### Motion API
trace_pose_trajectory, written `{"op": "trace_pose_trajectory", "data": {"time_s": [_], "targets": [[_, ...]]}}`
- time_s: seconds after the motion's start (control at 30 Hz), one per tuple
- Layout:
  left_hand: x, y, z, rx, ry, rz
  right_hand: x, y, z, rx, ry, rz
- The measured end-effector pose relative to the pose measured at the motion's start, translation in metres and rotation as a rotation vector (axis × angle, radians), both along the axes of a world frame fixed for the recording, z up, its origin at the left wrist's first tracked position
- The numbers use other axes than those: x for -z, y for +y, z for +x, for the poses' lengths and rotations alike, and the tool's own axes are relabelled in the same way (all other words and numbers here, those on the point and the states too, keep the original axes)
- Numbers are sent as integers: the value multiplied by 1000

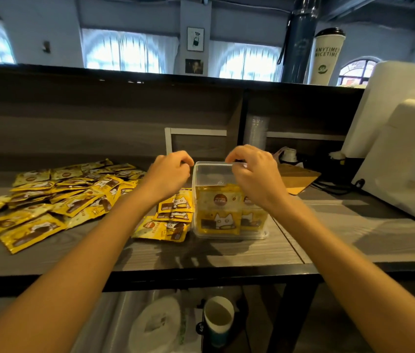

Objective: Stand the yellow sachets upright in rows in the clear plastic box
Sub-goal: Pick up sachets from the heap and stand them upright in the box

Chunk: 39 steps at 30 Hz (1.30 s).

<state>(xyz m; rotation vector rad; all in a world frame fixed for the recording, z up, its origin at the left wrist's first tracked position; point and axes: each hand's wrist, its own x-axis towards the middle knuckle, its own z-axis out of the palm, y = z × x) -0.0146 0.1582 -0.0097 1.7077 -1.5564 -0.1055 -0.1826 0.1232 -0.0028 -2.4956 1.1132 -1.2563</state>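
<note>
The clear plastic box stands at the middle of the grey table. Yellow sachets stand upright inside it, against its near wall. My right hand is over the box's right side, its fingertips pinching the top rim. My left hand hovers just left of the box's top left corner, fingers curled shut with nothing visible in them. A few loose sachets lie flat against the box's left side. A big pile of sachets is spread over the table's left half.
A white machine stands at the right with cables beside it. A brown board lies behind the box. A raised wooden ledge runs along the back. Below the table's front edge stands a paper cup.
</note>
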Motion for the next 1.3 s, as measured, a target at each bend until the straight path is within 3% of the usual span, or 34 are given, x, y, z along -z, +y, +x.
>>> {"op": "trace_pose_trajectory", "data": {"time_s": [0.13,0.33,0.43,0.53,0.67,0.83,1.03,1.2,1.3], "targets": [[15,19,22,-192,-35,50,16,35,36,-155,34,-6],[59,45,66,-428,-167,401,62,47,81,-226,518,195],[75,56,83,-518,-263,586,78,39,91,-186,650,254],[82,65,87,-564,-205,734,83,37,100,-184,742,213],[87,68,94,-482,-234,640,89,30,115,-147,816,142],[84,73,90,-426,-252,536,87,28,124,-157,788,221],[72,78,95,-392,-133,333,87,22,123,-185,748,260],[84,72,101,-447,-273,527,80,28,120,-97,791,244],[84,71,96,-408,-165,402,79,30,119,-38,899,266]]}}
